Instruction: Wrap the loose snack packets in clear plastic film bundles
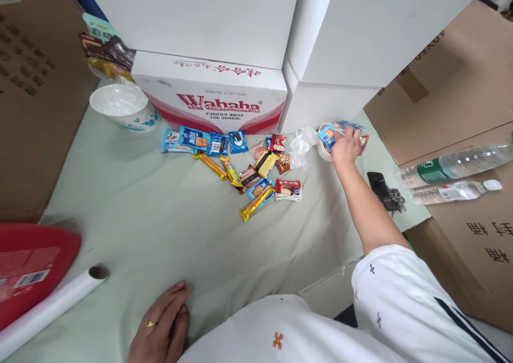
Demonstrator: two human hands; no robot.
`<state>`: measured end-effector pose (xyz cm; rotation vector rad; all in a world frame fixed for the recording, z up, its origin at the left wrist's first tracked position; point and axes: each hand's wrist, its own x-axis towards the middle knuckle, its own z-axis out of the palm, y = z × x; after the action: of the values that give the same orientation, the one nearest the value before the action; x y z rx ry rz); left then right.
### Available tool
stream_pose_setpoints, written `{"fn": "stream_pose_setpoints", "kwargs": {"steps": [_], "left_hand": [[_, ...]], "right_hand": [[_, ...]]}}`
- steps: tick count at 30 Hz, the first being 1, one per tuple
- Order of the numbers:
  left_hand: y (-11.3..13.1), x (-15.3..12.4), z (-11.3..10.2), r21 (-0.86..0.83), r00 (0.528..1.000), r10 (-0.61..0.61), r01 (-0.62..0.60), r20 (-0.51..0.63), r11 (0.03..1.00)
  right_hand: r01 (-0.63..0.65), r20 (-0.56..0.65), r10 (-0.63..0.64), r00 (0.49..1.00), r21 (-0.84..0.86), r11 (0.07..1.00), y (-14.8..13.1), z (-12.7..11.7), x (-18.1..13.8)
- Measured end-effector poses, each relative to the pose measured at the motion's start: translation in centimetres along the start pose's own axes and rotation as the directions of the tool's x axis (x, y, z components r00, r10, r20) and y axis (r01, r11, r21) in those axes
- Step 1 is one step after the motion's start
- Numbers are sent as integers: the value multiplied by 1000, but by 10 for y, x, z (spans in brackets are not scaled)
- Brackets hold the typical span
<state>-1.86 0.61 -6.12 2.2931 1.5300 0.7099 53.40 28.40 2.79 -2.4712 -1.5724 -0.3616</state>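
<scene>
At the back right, my right hand (347, 145) reaches over a white bowl (324, 153), fingers curled down among wrapped snacks. Its thumb and fingers close on a blue snack packet (327, 137); the fingertips are partly hidden. My left hand (162, 323), with a ring on one finger, rests on the cloth at the front, fingers loosely stretched and holding nothing. Between them and farther back lies a group of snacks: blue packets (195, 138), a yellow bar (256, 203), a red and white cake packet (288, 189) and several others.
A Wahaha water carton (212, 93) stands behind the snacks. To the left is a patterned paper tub (124, 106) with clear plastic inside. Keys (393, 200) and two bottles (457, 192) lie at the right. A white tube (52, 309) and red package (36, 267) are front left.
</scene>
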Motion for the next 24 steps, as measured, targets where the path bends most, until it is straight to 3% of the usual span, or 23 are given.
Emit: {"fn": "stream_pose_setpoints", "kwargs": {"steps": [6, 11, 15, 24], "left_hand": [[1, 1, 1, 12, 999, 28, -28, -23, 1000], [-2, 2, 1, 6, 999, 47, -47, -17, 999], [-4, 3, 0, 4, 997, 71, -71, -22, 997], [-2, 3, -2, 16, 996, 84, -84, -32, 996]], "right_hand": [[-43, 43, 40, 998, 76, 996, -2, -6, 5], [129, -16, -129, 992, 21, 991, -24, -15, -6], [265, 13, -264, 964, -60, 962, -40, -10, -15], [207, -10, -209, 978, -82, 975, 15, 7, 6]]}}
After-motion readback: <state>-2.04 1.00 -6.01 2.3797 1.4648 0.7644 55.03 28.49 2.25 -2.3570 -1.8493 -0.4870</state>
